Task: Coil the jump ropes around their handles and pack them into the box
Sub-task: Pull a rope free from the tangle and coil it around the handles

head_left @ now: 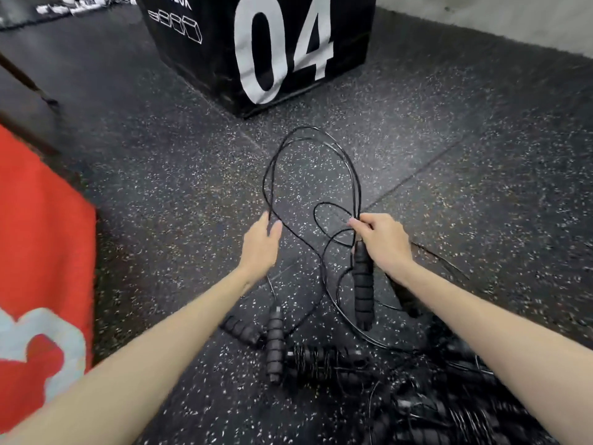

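Standing at far left is a red box (41,239) with a pale marking on its side, resting on the floor (160,175), a dark rubber surface with light speckles and visible tile seams. The left hand (260,244) is held above the floor with fingers nearly straight; thumb and fingers lightly touch a strand of the rope (313,162) where it passes between them, without a clenched grasp. The rope, thin and black, forms a tall loop running away from the person, its long axis pointing toward the black box (272,49), which bears a white "04" and stands at top centre. Below the left hand, loose handles (275,343) lie on the floor, one roughly lengthwise toward the person, another angled to the left. The right hand (382,240) is curled round the rope strands and the top of a handle (363,287); this ribbed foam handle hangs nearly upright beneath the hand, free end down. Smaller rope loops cross between the two hands. At lower right lies a pile (449,409) of tangled black ropes and handles, blurred. A pale wall (513,20) borders the floor at upper right.
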